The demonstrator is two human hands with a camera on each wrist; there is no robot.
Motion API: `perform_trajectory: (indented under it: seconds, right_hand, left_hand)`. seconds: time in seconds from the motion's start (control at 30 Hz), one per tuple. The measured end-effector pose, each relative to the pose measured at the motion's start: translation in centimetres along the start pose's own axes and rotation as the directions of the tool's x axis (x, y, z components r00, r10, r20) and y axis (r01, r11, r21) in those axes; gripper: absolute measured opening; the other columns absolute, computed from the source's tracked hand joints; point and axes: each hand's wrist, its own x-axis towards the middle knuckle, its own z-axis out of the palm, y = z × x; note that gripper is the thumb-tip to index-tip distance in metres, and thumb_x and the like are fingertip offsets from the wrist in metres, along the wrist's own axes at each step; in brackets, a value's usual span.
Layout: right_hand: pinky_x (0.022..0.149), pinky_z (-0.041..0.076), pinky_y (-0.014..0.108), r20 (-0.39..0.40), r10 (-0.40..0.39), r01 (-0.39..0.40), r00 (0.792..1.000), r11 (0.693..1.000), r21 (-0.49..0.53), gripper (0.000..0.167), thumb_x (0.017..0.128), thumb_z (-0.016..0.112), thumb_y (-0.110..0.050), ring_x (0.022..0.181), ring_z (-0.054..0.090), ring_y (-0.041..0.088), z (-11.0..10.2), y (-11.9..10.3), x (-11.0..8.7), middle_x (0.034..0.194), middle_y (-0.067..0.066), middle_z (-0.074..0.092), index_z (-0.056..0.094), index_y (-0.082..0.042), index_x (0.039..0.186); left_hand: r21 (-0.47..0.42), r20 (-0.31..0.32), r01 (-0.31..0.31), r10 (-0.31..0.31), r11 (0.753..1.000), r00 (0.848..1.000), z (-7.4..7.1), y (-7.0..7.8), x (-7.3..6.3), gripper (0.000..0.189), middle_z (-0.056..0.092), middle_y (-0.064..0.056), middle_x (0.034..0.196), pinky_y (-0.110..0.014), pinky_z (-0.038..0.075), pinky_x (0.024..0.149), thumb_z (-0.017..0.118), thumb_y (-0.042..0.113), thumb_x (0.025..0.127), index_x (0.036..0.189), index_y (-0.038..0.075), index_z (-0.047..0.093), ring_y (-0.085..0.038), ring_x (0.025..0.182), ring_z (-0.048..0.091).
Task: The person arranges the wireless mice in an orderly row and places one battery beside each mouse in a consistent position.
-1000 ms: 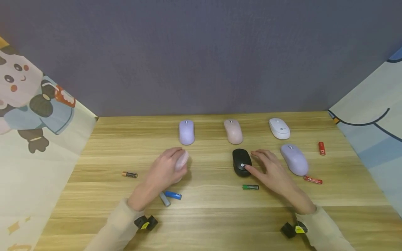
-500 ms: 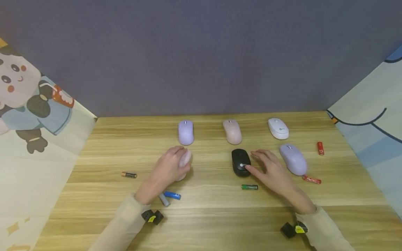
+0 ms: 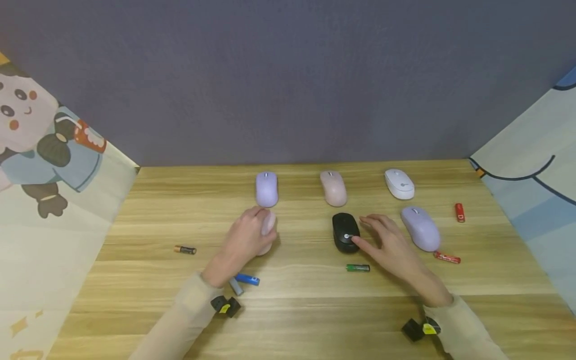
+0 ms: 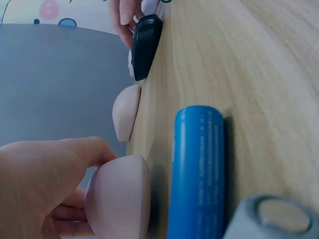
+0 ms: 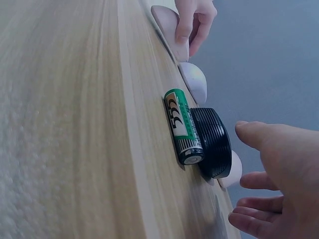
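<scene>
My left hand grips a pale pink computer mouse, thumb on one side and fingers curled along the other. In the left wrist view the mouse sits just above or on the tabletop; I cannot tell which. Beside a black mouse is my right hand, its fingers spread; the right wrist view shows a gap between thumb and mouse. A green battery lies in front of the black mouse. Close to the left wrist are a blue battery and a grey battery.
Along the back stand a lilac mouse, a second pink mouse and a white mouse. Another lilac mouse is right of my right hand, near two red batteries. A black-and-gold battery lies at left.
My left hand has shifted slightly rightward with the pink mouse, which has turned from tilted to flatter and lower. The right hand stays where it was.
</scene>
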Motion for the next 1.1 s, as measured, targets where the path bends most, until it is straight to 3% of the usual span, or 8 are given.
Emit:
perform_trajectory:
  seconds: [0.33, 0.6, 0.8, 1.1]
  right_hand:
    - [0.103, 0.049, 0.064, 0.001, 0.009, -0.009, 1.0, 1.0, -0.008, 0.056, 0.094, 0.077, -0.033, 0.124, 0.057, 0.045, 0.1, 0.2, -0.1, 0.136, 0.024, 0.059, 0.062, 0.0, 0.136]
    - [0.103, 0.049, 0.064, -0.002, -0.001, 0.001, 1.0, 1.0, -0.004, 0.055, 0.094, 0.077, -0.032, 0.124, 0.057, 0.046, 0.2, 0.4, -0.1, 0.136, 0.025, 0.059, 0.062, 0.0, 0.136]
    - [0.103, 0.048, 0.065, -0.003, -0.006, 0.006, 1.0, 1.0, -0.003, 0.055, 0.093, 0.077, -0.032, 0.124, 0.056, 0.047, 0.1, 0.3, -0.1, 0.136, 0.026, 0.059, 0.062, 0.001, 0.135]
    - [0.103, 0.048, 0.065, 0.007, -0.001, 0.001, 1.0, 1.0, 0.0, 0.055, 0.094, 0.077, -0.033, 0.124, 0.057, 0.046, 0.1, 0.3, -0.1, 0.136, 0.025, 0.059, 0.062, 0.0, 0.136]
  left_hand:
    - [0.008, -0.013, 0.033, -0.033, 0.999, 0.999, 0.7, 0.6, 0.0, 0.043, 0.069, -0.022, 0.117, -0.046, 0.063, 0.082, 0.078, 0.019, 0.086, 0.118, -0.008, 0.068, -0.034, 0.098, 0.068]
    - [0.029, -0.039, 0.011, -0.01, 1.0, 0.999, 1.1, 0.8, -0.2, 0.04, 0.068, -0.024, 0.113, -0.044, 0.064, 0.077, 0.078, 0.02, 0.088, 0.113, -0.009, 0.068, -0.034, 0.095, 0.068]
    - [0.033, -0.041, -0.027, 0.028, 0.999, 0.999, 1.0, 0.7, -0.4, 0.049, 0.067, -0.026, 0.11, -0.048, 0.064, 0.078, 0.082, 0.033, 0.088, 0.111, -0.008, 0.067, -0.037, 0.096, 0.067]
    - [0.031, 0.041, -0.03, 0.028, 0.999, 0.999, 0.3, 0.4, -1.2, 0.071, 0.06, -0.036, 0.132, -0.055, 0.06, 0.093, 0.083, 0.036, 0.083, 0.132, -0.009, 0.059, -0.048, 0.118, 0.062]
